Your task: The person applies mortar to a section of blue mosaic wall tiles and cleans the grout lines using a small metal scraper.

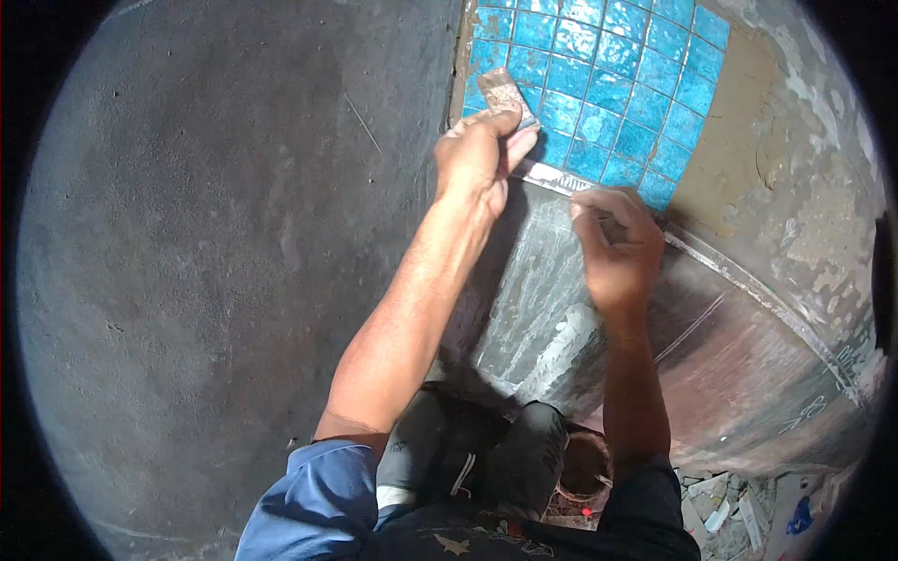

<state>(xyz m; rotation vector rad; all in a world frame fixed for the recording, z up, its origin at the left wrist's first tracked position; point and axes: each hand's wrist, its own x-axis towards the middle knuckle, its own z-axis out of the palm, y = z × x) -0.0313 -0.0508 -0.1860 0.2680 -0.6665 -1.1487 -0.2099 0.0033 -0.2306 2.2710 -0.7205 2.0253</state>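
Observation:
My left hand (472,159) is closed around a small flat rectangular piece (505,95), pale pinkish and smeared with grey; what it is cannot be made out. The piece rests over the lower left corner of a sheet of glossy blue square mosaic tiles (599,75) on the wall. Along the sheet's lower edge runs a narrow white strip (552,178) with dark marks. My right hand (622,248) is at this strip, right of my left hand, its fingers curled and thumb bent in. Whether it pinches anything is hidden.
Brown mortar (744,122) covers the wall right of the tiles. A pale ledge (767,294) curves down to the right. A dark grey wall (234,234) fills the left side. Below are a round bucket (585,465), broken rubble (730,505) and a blue scrap (800,516).

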